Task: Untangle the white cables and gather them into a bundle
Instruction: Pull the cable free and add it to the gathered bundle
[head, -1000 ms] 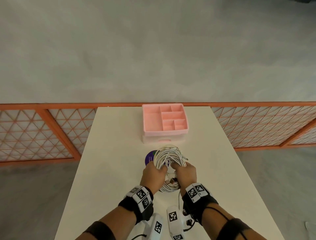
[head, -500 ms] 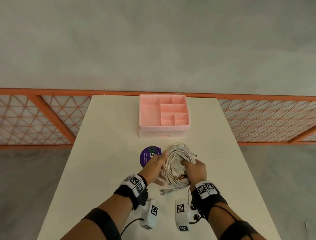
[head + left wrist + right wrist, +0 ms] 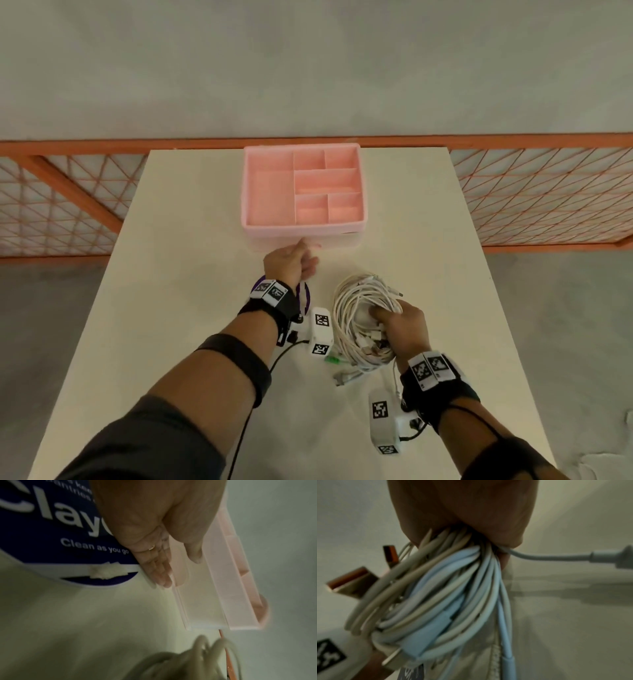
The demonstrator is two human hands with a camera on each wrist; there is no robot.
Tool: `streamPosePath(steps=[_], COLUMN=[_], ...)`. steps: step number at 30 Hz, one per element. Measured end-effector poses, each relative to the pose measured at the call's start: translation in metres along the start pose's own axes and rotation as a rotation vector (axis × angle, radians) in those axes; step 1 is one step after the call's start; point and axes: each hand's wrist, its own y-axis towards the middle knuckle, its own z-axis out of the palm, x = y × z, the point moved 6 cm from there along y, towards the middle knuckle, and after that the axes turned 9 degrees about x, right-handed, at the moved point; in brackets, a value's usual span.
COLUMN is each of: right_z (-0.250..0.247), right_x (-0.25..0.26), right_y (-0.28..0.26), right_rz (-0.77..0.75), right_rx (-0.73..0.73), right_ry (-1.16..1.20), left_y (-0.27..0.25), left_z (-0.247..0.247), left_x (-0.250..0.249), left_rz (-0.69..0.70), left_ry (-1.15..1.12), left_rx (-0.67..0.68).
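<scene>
A coiled bundle of white cables (image 3: 356,311) lies low over the table, and my right hand (image 3: 399,325) grips its right side with the fingers curled through the coil. The right wrist view shows the cable loops (image 3: 440,599) bunched in the fist, with several USB plugs (image 3: 351,582) sticking out. My left hand (image 3: 294,262) is off the cables, stretched forward with straight fingers (image 3: 163,572) at the front of the pink organizer's drawer (image 3: 202,601).
The pink compartment organizer (image 3: 301,226) stands at the table's far middle. A round purple sticker (image 3: 51,527) lies under my left wrist. A loose connector (image 3: 346,377) trails on the table below the coil. An orange lattice railing (image 3: 534,195) runs behind the table.
My left hand has let go of the cable coil and reached forward to the organizer's drawer front. The right hand keeps the bundle, now further right and nearer me.
</scene>
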Motion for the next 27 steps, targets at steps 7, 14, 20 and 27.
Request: streamPosePath(steps=[7, 14, 20, 27], right_z=[0.003, 0.007, 0.007, 0.007], right_x=[-0.002, -0.005, -0.005, -0.01], right_y=[0.004, 0.0, -0.011, -0.028], right_rz=[-0.008, 0.008, 0.017, 0.04], right_rx=[-0.004, -0.008, -0.041, -0.049], right_ry=[-0.025, -0.015, -0.013, -0.009], left_y=[0.002, -0.005, -0.03, -0.065], left_z=[0.003, 0.001, -0.006, -0.023], left_x=[0.009, 0.014, 0.03, 0.042], left_rz=[-0.012, -0.089, -0.152, -0.24], left_ry=[-0.237, -0.33, -0.375, -0.185], left_rx=[0.047, 0.095, 0.175, 0.216])
